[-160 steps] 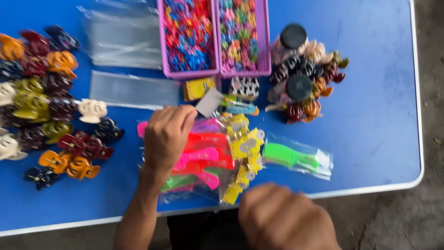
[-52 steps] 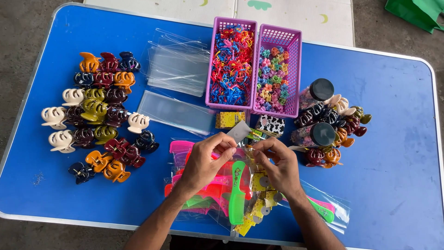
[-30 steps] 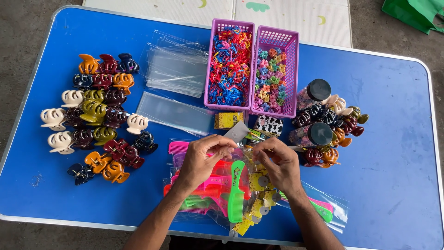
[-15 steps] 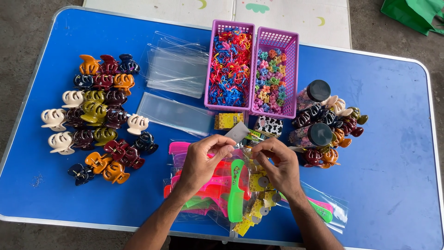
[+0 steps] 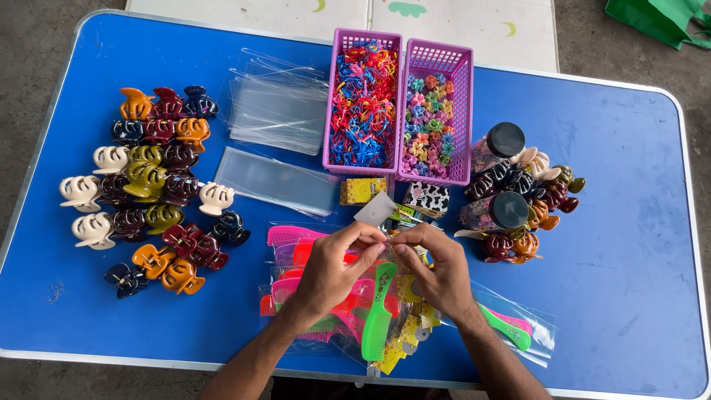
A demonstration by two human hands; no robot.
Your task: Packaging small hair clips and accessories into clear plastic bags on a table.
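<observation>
Blue tabletop point(image 5: 629, 296) carries its stock sorted by kind, with large claw clips point(image 5: 148, 185) massed at the left, clear sleeves point(image 5: 278, 111) and two purple baskets point(image 5: 400, 104) of small clips at the far edge, all within easy reach of the middle. Nearer, both hands meet over a heap of bright combs point(image 5: 296, 252). Left hand point(image 5: 333, 270) and right hand point(image 5: 437, 270) each pinch the top of a clear packet holding a green comb point(image 5: 379, 311), fingertips close together, seemingly to keep its mouth steady.
</observation>
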